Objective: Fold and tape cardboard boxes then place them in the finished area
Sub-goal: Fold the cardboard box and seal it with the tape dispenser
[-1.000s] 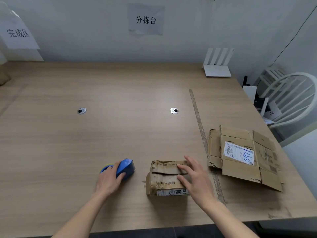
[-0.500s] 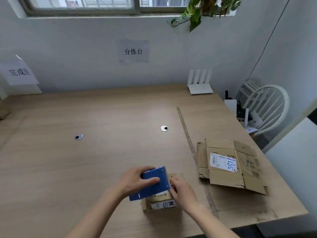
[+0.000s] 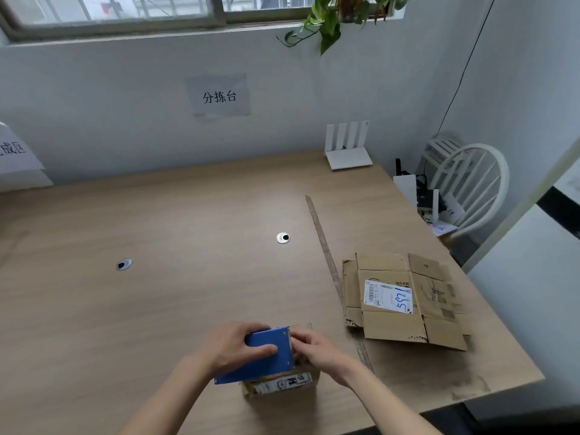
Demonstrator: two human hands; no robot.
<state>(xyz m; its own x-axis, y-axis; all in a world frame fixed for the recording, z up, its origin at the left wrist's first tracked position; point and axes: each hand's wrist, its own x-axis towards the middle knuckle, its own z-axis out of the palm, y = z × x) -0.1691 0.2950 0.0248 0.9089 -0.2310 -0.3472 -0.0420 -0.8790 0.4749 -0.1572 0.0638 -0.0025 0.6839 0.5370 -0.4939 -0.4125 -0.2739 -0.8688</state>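
The left hand (image 3: 233, 346) grasps the blue tape dispenser (image 3: 260, 356) over the small box (image 3: 279, 383); the right hand's (image 3: 317, 346) curled fingers meet its front edge, their grip hidden. The box is mostly covered.

a small parcel-sorting workroom – wooden table (image 3: 188, 246) under a paper wall sign (image 3: 219, 96), flattened cardboard box (image 3: 405, 302) near right, router (image 3: 347, 152) far right – window (image 3: 157, 11) above.

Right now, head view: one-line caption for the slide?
Left hand grips a blue tape dispenser over a small folded box; right hand at its front edge.
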